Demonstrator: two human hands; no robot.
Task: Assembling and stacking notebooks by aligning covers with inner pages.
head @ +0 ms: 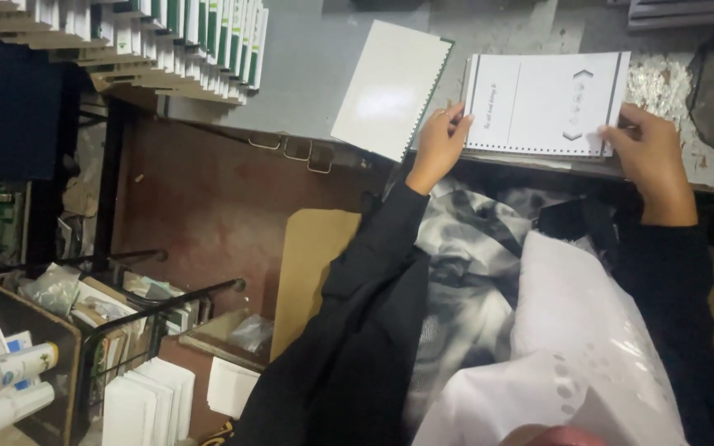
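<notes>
Left hand [440, 142] pinching the left edge of a stack of white punched pages [545, 104]. Right hand [650, 153] gripping the stack's right edge, fingers closed on it. Stack lying flat at the near edge of the grey table [307, 74]. Just beside it to the left, a white punched cover sheet [390, 89], tilted, overhanging the table edge. Fanned green-and-white booklets [183, 41] farther left.

Both dark-sleeved arms reach forward, left hand [439, 142] and right hand [651, 154] fingers curled, gripping.
</notes>
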